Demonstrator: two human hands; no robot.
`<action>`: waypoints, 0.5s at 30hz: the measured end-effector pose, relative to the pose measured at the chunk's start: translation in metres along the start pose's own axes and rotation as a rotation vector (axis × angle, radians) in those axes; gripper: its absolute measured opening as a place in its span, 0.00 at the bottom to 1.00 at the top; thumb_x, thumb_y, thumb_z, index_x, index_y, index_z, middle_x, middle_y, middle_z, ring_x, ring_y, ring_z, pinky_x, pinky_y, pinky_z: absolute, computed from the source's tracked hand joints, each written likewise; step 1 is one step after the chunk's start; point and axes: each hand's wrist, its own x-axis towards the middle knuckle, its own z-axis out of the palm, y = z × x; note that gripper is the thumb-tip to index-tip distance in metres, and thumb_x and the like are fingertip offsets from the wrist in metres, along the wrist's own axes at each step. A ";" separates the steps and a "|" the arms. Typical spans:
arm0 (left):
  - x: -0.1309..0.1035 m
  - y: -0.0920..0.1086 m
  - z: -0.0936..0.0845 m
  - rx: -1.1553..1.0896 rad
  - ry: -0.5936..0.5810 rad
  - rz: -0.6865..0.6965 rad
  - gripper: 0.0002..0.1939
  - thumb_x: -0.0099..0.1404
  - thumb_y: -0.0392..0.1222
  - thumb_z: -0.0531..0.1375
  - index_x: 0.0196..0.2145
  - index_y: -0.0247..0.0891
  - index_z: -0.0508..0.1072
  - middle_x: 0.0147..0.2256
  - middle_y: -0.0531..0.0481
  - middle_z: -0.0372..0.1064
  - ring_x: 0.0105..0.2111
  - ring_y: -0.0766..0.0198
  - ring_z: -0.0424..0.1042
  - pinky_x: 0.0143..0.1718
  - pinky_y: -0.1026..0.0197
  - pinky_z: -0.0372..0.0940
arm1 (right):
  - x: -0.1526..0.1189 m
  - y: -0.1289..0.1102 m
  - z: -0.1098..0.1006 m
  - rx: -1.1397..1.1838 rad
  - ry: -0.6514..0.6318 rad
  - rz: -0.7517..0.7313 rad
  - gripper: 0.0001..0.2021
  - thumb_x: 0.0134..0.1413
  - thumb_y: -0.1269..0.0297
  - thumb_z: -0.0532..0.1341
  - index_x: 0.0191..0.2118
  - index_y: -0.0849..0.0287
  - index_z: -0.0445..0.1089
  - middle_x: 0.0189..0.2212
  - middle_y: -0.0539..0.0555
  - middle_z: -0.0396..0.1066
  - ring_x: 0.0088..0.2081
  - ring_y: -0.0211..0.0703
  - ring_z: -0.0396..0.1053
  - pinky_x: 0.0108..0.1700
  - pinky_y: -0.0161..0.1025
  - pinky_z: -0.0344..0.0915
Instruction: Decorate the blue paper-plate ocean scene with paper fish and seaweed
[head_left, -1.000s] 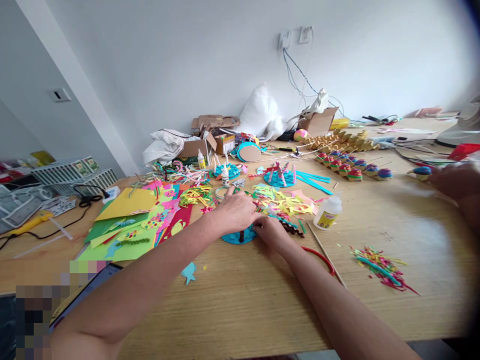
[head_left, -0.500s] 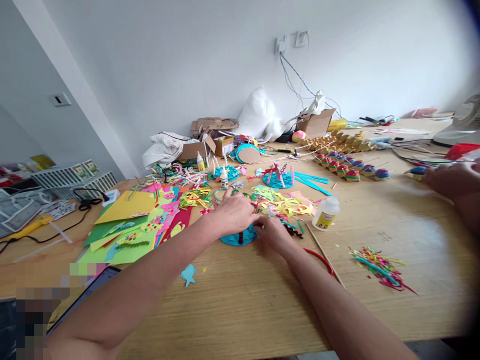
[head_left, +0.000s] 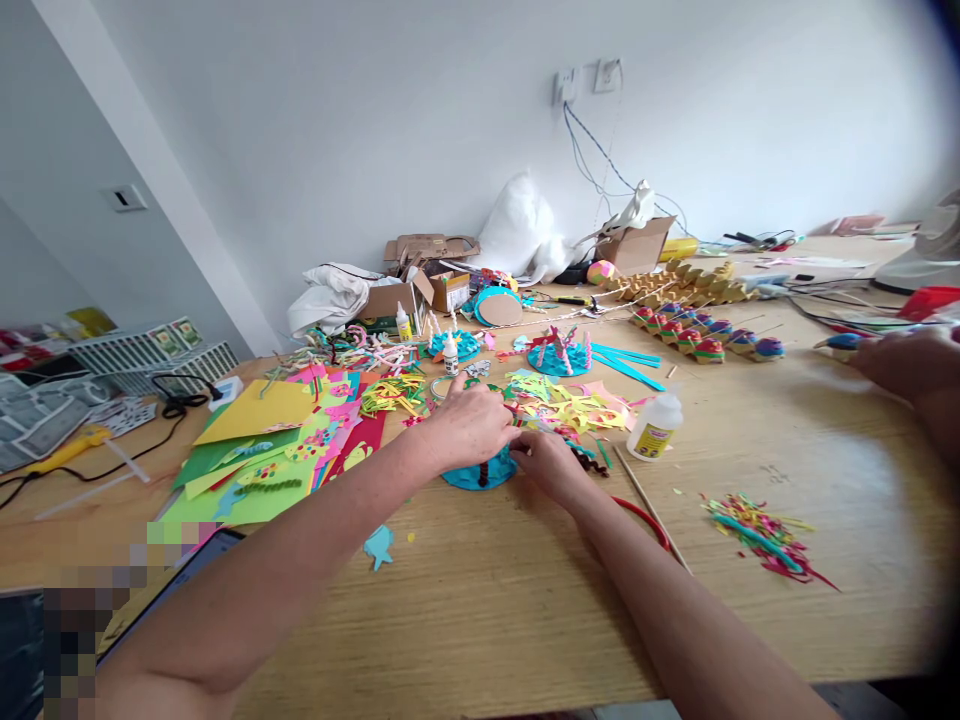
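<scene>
A round blue disc [head_left: 463,478] lies on the table in front of me, with a dark brown twisted pipe cleaner [head_left: 484,472] standing on it. My left hand [head_left: 474,425] reaches over the disc with its fingers curled together. At the disc's right edge, my right hand [head_left: 551,462] is closed in a pinch, its fingertips close to the left ones. What sits between the fingers is hidden. More dark curly pipe cleaner [head_left: 589,460] lies just beyond the right hand.
A glue bottle [head_left: 655,428] and a wooden stick [head_left: 649,500] are right of my hands. Colored paper sheets [head_left: 255,415] spread on the left. Behind stand finished-looking blue discs [head_left: 559,357] and painted egg-carton pieces [head_left: 705,345]. Another person's hand [head_left: 904,360] is at far right.
The view has shifted very slightly. Both hands stay at the blue disc with almost the same pose.
</scene>
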 end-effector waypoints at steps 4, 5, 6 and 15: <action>-0.001 -0.001 0.001 -0.006 0.018 0.010 0.18 0.65 0.43 0.48 0.28 0.38 0.74 0.32 0.47 0.72 0.38 0.58 0.67 0.48 0.49 0.50 | 0.000 -0.001 -0.001 -0.002 -0.003 0.003 0.10 0.44 0.71 0.53 0.25 0.60 0.73 0.26 0.54 0.74 0.29 0.40 0.68 0.29 0.32 0.53; -0.001 -0.002 0.001 -0.009 0.024 0.013 0.18 0.65 0.43 0.48 0.28 0.38 0.74 0.32 0.47 0.72 0.38 0.58 0.67 0.47 0.49 0.50 | 0.000 -0.001 -0.002 -0.001 -0.003 0.003 0.10 0.45 0.71 0.53 0.25 0.60 0.72 0.26 0.53 0.74 0.29 0.39 0.67 0.29 0.32 0.53; -0.001 -0.003 0.001 -0.014 0.031 0.015 0.17 0.65 0.43 0.48 0.28 0.37 0.74 0.33 0.47 0.72 0.38 0.58 0.67 0.47 0.49 0.51 | -0.001 -0.001 -0.002 0.000 -0.001 0.003 0.10 0.45 0.71 0.53 0.25 0.60 0.72 0.25 0.53 0.74 0.28 0.39 0.67 0.28 0.32 0.53; -0.004 -0.006 0.000 -0.112 0.049 0.039 0.15 0.66 0.41 0.48 0.30 0.37 0.73 0.34 0.49 0.71 0.41 0.60 0.67 0.47 0.51 0.52 | -0.001 -0.001 -0.003 0.000 0.004 -0.010 0.10 0.47 0.69 0.53 0.23 0.59 0.71 0.23 0.52 0.72 0.27 0.38 0.66 0.28 0.32 0.52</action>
